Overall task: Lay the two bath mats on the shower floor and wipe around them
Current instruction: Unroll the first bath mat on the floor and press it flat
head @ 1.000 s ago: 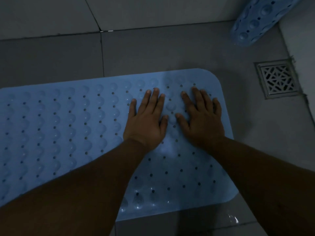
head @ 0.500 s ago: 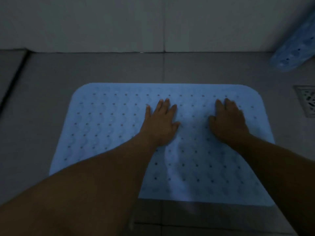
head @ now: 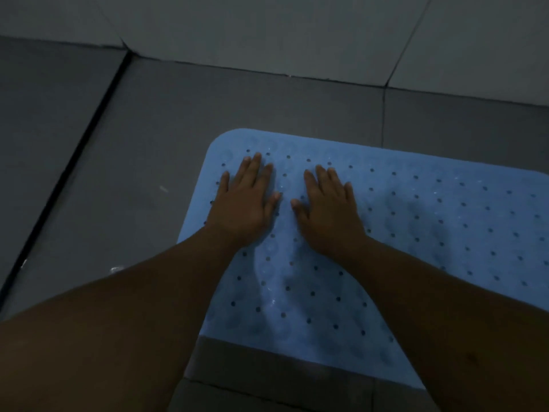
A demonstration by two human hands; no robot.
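A light blue bath mat point(head: 430, 233) with rows of small holes lies flat on the grey tiled shower floor point(head: 178, 120). Both my hands press palm-down on its left end. My left hand point(head: 246, 200) rests near the mat's rounded far-left corner, fingers spread slightly. My right hand point(head: 326, 209) lies flat just beside it, thumbs almost meeting. Neither hand grips anything. The mat's right part runs out of the frame. The second mat is not in view.
The tiled wall point(head: 267, 31) meets the floor along the far side. A dark groove point(head: 59, 179) runs diagonally across the floor at the left. Bare floor lies left of and beyond the mat. A small pale speck point(head: 163, 189) lies on the floor.
My hands have slid leftward along the mat from its right end to its left end, still pressing flat. The view turned left, so the drain and the second mat left the frame.
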